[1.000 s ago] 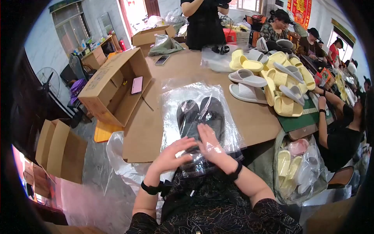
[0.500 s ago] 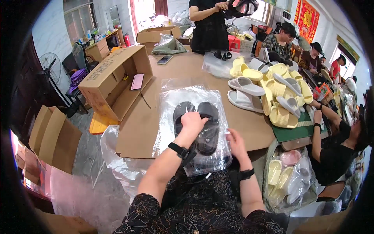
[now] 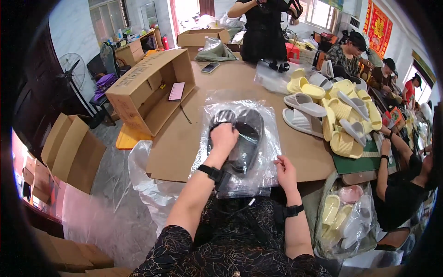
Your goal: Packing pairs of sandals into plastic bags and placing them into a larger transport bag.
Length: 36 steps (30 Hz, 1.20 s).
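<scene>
Two black slippers (image 3: 249, 134) lie side by side on a stack of clear plastic bags (image 3: 270, 134) at the near edge of the table. Shiny film seems to cover the right slipper; how much of the left one is covered I cannot tell. My left hand (image 3: 224, 141) rests on the left slipper with its fingers curled round its upper part, and the fingertips are hidden. By the right border of the plastic, my right hand (image 3: 287, 172) has its thumb and fingers drawn together, apparently on the bag's edge.
An open cardboard box (image 3: 147, 90) lies on its side at the left, a pink card (image 3: 176, 91) inside. Yellow and grey slippers (image 3: 344, 108) are heaped at the right. A bag of slippers (image 3: 346, 214) stands below. A phone (image 3: 210, 67) lies farther back. Co-workers (image 3: 401, 175) are nearby.
The whole view has shifted, so things sit farther right. My right hand's fingers have closed in at the plastic's edge. My left hand has moved from between the slippers onto the left one.
</scene>
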Tool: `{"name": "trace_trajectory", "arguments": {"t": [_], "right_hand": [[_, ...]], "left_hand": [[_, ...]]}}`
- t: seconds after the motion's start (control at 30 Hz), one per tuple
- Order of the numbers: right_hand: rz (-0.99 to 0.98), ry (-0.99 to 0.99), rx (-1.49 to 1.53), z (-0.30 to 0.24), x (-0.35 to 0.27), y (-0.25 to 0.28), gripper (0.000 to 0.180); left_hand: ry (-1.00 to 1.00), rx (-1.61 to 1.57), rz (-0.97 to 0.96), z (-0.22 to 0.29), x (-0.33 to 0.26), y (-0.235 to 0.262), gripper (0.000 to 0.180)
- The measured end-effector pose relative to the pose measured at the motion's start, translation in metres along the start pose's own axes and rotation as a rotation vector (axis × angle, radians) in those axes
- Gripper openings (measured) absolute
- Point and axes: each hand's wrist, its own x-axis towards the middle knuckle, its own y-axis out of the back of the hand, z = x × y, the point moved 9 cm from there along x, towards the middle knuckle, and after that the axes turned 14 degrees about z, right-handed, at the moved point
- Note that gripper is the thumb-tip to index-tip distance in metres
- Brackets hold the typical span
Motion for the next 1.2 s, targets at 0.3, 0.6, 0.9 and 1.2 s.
{"name": "trace_trajectory", "arguments": {"t": [0.3,0.6,0.9,1.2], "right_hand": [[-0.074,0.444,-0.277,-0.112,-0.009,-0.024,0.034],[-0.285,0.457,-0.76,-0.059,-0.021,-0.05,0.053],[0.487,0.372,-0.382,-0.043,0.098,0.11,0.038],[0.405,0.039,-0.611,0.043,0.213,0.117,0.062]], "left_hand": [[-0.025,0.187,0.226,-0.159,0.025,0.132,0.03],[0.085,0.253,0.162,-0.226,0.004,0.097,0.041],[-0.332,-0.121,-0.102,-0.025,-0.06,0.12,0.064],[-0.524,-0.18,-0.369,0.011,-0.149,0.015,0.069]]}}
